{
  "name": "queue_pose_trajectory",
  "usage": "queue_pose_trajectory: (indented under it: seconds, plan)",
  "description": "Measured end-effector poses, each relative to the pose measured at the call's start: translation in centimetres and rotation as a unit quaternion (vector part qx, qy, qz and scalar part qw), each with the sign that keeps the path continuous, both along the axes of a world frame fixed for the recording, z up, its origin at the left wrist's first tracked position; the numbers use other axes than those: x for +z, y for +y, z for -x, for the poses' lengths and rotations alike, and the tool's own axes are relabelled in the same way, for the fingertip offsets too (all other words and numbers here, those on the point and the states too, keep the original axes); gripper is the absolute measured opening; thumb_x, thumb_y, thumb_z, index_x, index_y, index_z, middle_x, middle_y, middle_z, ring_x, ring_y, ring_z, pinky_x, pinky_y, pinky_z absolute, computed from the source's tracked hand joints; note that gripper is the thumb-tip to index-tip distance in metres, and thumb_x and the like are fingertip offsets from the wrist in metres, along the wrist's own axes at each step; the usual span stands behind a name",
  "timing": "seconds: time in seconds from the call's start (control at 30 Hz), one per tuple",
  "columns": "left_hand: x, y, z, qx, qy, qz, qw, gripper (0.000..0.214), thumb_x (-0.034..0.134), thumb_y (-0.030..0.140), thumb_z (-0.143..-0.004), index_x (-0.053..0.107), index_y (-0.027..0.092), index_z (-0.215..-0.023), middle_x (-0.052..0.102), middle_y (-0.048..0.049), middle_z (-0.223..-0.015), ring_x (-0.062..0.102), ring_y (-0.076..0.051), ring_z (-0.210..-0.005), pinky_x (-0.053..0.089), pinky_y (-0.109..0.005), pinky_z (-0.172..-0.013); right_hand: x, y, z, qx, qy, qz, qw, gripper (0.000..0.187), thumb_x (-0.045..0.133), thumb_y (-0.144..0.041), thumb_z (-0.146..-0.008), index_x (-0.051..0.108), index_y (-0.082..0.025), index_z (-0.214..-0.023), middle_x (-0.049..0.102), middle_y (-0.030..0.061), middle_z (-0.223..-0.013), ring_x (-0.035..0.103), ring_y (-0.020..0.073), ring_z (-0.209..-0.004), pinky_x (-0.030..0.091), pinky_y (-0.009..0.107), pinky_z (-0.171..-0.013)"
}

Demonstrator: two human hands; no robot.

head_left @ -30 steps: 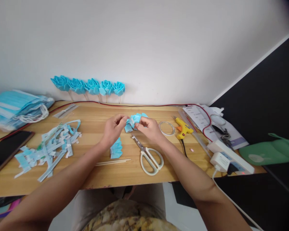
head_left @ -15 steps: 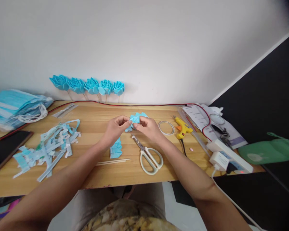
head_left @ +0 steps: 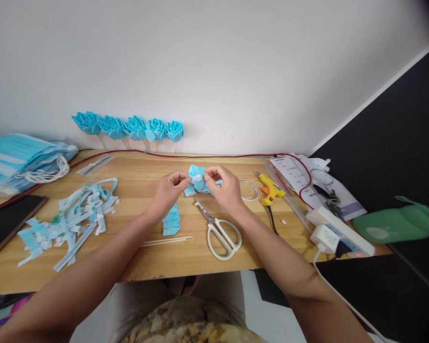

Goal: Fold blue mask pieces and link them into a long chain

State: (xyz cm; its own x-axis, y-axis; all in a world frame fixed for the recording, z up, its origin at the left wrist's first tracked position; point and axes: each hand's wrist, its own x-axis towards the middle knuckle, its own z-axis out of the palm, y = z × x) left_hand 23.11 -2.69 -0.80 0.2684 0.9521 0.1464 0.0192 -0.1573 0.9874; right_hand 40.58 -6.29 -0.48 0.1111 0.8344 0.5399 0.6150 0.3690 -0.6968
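Note:
Between my two hands is a blue fabric petal piece (head_left: 196, 170) with a small white strip across it. My left hand (head_left: 169, 189) pinches its left side between thumb and fingertips. On the other side, my right hand (head_left: 223, 186) pinches it the same way. More blue petal pieces (head_left: 190, 191) lie on the table just below and behind the fingers, partly hidden. Nearer to me are a stack of blue petal pieces (head_left: 171, 221) and white-handled scissors (head_left: 219, 233), with thin wooden sticks (head_left: 168, 241) in front of the stack.
Several blue fabric flowers (head_left: 135, 127) on sticks lean against the wall. To the left are face masks (head_left: 17, 157), cut scraps (head_left: 75, 214) and a phone (head_left: 10, 221). A tape ring (head_left: 249, 190), yellow glue gun (head_left: 271, 189), power strip (head_left: 343, 233) and green pouch (head_left: 396, 221) stand right.
The blue piece between my fingers has been turned, so a white strip now shows on it. My right hand has risen slightly and covers part of the tape ring.

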Motion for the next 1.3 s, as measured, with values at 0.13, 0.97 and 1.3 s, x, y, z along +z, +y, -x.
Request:
queue_pose_trajectory:
  seconds: [0.13, 0.97, 1.3]
  plan:
    - [-0.32, 0.04, -0.04, -0.015, -0.008, -0.011, 1.0, 0.025, 0.068, 0.04, -0.072, 0.064, 0.015, -0.073, 0.056, 0.0023, -0.066, 0.043, -0.01, -0.06, 0.033, -0.024, -0.059, 0.03, -0.29, 0.26, 0.035, -0.091, -0.029, 0.995, 0.013, 0.058, -0.024, -0.09, 0.069, -0.022, -0.084, 0.071, 0.0027, -0.08, 0.063, 0.0169, -0.077, 0.047, 0.03, -0.075]
    - [-0.72, 0.18, -0.1, -0.077, -0.013, -0.007, 0.997, 0.025, 0.069, 0.041, -0.073, 0.06, 0.017, -0.071, 0.053, 0.0032, -0.062, 0.045, -0.01, -0.059, 0.035, -0.024, -0.059, 0.35, -0.25, -0.02, 0.113, -0.093, 0.041, 0.988, 0.019, 0.053, -0.023, -0.092, 0.063, -0.021, -0.077, 0.064, 0.0001, -0.074, 0.056, 0.0144, -0.072, 0.04, 0.027, -0.072]
    - [-0.5, 0.07, -0.07, -0.072, -0.009, -0.002, 0.997, 0.028, 0.07, 0.043, -0.072, 0.059, 0.018, -0.07, 0.052, 0.0033, -0.061, 0.043, -0.01, -0.058, 0.034, -0.024, -0.058, 0.48, -0.27, -0.1, 0.122, -0.082, 0.056, 0.988, 0.024, 0.05, -0.028, -0.094, 0.064, -0.02, -0.076, 0.065, 0.0007, -0.075, 0.056, 0.0145, -0.072, 0.04, 0.027, -0.072]
